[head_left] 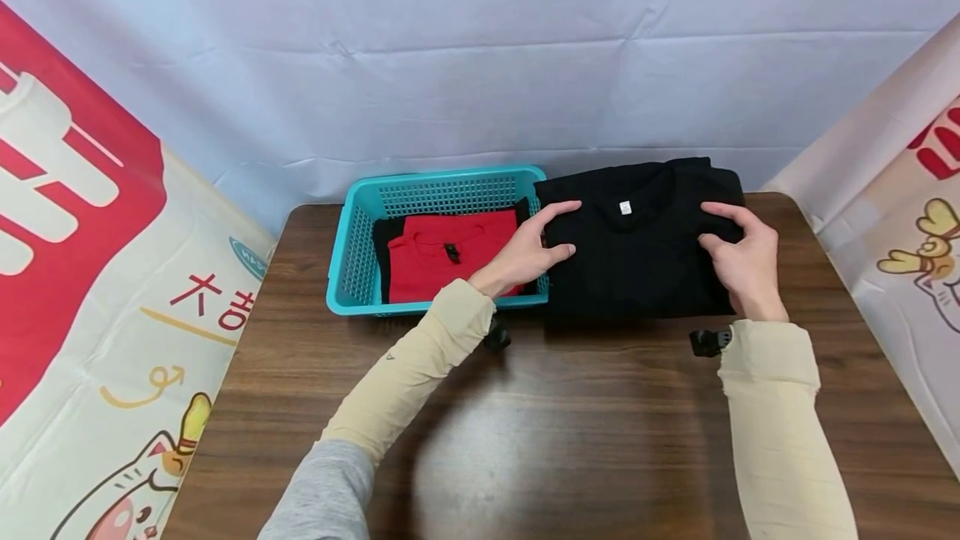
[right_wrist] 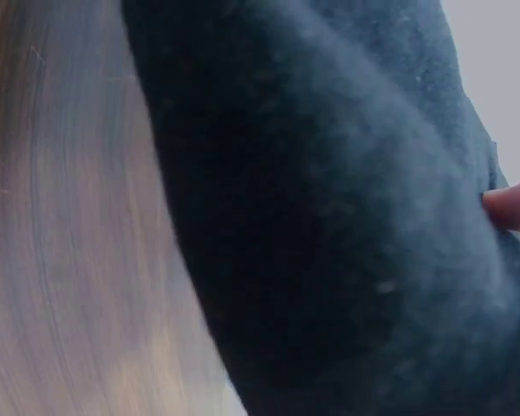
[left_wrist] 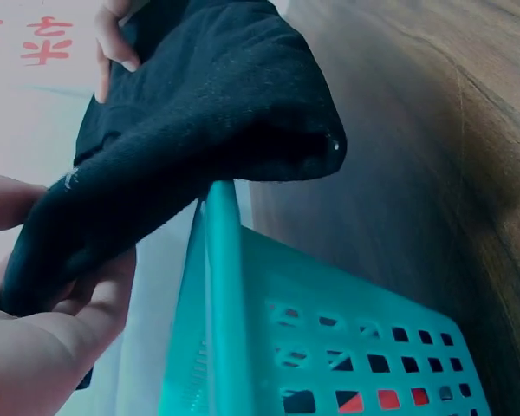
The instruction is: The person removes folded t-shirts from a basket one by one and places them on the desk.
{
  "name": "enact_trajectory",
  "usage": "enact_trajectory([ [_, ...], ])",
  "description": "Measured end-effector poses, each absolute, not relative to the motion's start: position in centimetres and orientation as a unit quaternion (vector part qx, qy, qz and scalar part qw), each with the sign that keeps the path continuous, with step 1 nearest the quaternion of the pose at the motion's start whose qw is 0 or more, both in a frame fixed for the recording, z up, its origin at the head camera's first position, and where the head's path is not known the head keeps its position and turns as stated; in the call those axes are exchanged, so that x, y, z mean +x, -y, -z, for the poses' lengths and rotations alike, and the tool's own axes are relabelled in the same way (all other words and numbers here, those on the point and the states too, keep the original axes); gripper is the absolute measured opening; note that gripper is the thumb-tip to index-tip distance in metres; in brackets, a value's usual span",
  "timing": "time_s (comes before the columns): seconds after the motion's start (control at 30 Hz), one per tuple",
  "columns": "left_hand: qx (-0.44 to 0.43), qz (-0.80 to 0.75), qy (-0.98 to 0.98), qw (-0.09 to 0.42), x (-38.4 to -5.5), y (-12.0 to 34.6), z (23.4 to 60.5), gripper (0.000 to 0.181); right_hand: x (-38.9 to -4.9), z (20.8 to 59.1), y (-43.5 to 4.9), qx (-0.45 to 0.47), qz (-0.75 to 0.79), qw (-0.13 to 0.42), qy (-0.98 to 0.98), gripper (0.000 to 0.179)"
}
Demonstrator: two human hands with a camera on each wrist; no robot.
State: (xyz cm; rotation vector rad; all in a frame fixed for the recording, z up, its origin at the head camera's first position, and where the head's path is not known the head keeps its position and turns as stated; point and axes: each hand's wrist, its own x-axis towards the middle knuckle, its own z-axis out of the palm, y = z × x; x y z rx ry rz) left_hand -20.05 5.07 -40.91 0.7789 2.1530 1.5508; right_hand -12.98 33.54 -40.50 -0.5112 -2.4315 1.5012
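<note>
A folded black shirt [head_left: 637, 265] with a white neck label is held between both hands, just right of the teal basket [head_left: 435, 308]. My left hand [head_left: 525, 252] grips its left edge, and in the left wrist view thumb and fingers curl round the black cloth [left_wrist: 208, 113] above the basket's rim. On the opposite edge, my right hand [head_left: 746, 261] grips the shirt with thumb and index finger on top. The right wrist view shows mostly dark cloth [right_wrist: 329, 225] with one fingertip on it. Inside the basket lies a folded red shirt [head_left: 420, 273] on top of black cloth [head_left: 382, 248].
The brown wooden table [head_left: 570, 457] carries the basket near its back edge. A pale curtain [head_left: 487, 90] hangs directly behind. Printed cloths stand at the left [head_left: 82, 273] and right sides. Small black devices [head_left: 705, 343] sit at both wrists.
</note>
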Motion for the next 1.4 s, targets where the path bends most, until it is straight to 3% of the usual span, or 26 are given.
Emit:
enact_trajectory([
  [0.43, 0.274, -0.537, -0.767, 0.221, -19.7, -6.2, 41.1, 0.06, -12.8, 40.5, -34.3, -0.219, -0.508, 0.131, 0.823, 0.045],
  [1.4, 0.265, -0.514, -0.77, 0.269, -19.4, -7.2, 41.8, 0.053, -12.3, 41.2, -35.4, -0.263, -0.497, 0.075, 0.823, 0.034],
])
